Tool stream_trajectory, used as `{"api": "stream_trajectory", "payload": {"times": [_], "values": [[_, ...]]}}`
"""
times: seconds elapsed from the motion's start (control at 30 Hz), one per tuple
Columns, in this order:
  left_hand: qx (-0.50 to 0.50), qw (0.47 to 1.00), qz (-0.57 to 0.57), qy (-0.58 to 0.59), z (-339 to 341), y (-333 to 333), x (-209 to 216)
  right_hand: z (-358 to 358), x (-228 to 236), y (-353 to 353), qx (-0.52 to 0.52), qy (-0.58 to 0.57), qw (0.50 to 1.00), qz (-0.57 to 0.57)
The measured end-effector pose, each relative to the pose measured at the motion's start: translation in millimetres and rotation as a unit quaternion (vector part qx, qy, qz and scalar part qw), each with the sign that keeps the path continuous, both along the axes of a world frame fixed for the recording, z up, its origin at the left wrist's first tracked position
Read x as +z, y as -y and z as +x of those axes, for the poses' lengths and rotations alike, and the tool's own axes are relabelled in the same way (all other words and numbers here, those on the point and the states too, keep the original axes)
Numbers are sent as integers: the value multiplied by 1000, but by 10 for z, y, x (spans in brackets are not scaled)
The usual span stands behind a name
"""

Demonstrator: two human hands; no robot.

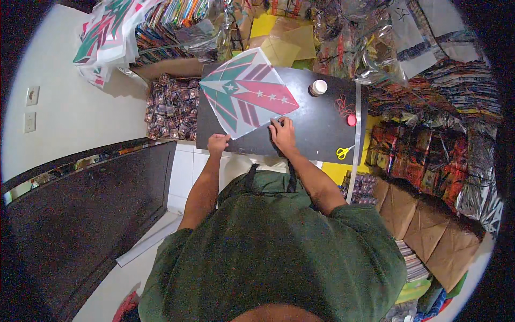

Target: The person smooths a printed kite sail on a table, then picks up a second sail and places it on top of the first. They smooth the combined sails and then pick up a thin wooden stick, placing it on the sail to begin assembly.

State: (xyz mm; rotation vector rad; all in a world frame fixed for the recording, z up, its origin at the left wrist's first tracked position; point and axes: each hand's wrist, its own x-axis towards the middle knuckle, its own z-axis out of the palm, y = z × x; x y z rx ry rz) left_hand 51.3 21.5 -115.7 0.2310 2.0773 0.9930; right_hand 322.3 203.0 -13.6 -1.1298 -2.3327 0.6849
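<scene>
A: Nearest first. Left hand [217,144]?
B: Fingers curled in, tips at the kite's [256,90] near corner. Pinching or just touching, can't tell.
A: Right hand [283,134]?
B: Fingers bent, partly spread, at the kite's near edge. Grip hidden, can't tell.
A: Kite itself?
B: Green, red and white, over the dark table [322,126], directly beyond both sets of fingers.
A: Right of the right fingers?
B: Yellow scissors [342,153], slightly nearer the body. Then a red lid [351,119], about level with the fingertips, red string [342,104] just beyond it.
A: Farther?
B: White-capped jar [317,88], beyond the right fingers, off to their right. Box of small packets [173,107], beyond the left fingers, to their left.
A: Farthest?
B: Patterned sheets [107,45], same colours, well past the left fingers, far left.
</scene>
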Motion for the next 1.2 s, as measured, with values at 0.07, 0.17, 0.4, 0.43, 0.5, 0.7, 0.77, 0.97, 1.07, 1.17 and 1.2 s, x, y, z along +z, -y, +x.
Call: {"api": "stream_trajectory", "payload": {"times": [0.07, 0.17, 0.4, 0.43, 0.5, 0.7, 0.77, 0.97, 1.07, 1.17, 1.2], "values": [[3, 1000, -16, 11, -29, 4, -77, -2, -25, -18, -19, -23, 1000, 2], [10, 1000, 4, -1, -51, 42, -163, -21, 40, 37, 35, 29, 999, -1], [-5, 999, -37, -1, 77, -106, 329, 14, 5, -14, 1, 6, 1000, 1], [2, 999, -35, -4, 92, -123, 361, 16, -17, -27, -20, -11, 1000, -5], [12, 1000, -22, -7, 55, -41, 226, -23, 10, -30, -34, -36, 999, -13], [3, 1000, 0, -11, 5, 17, 72, -34, 94, 20, 9, 21, 1000, -10], [-7, 999, -15, -31, 22, -36, 91, -18, 58, -24, -30, 5, 999, -14], [32, 997, 73, 25, 11, 118, 63, 249, 273, -563, -155, -58, 985, 38], [26, 999, -7, 22, 62, -67, 227, 510, 447, -1002, -232, -16, 965, 123], [6, 999, 16, 27, -2, 25, 166, 653, 609, -1396, -215, 23, 968, 130], [0, 999, 26, 31, -9, 14, 158, 716, 582, -1516, -193, 45, 973, 120]]}}
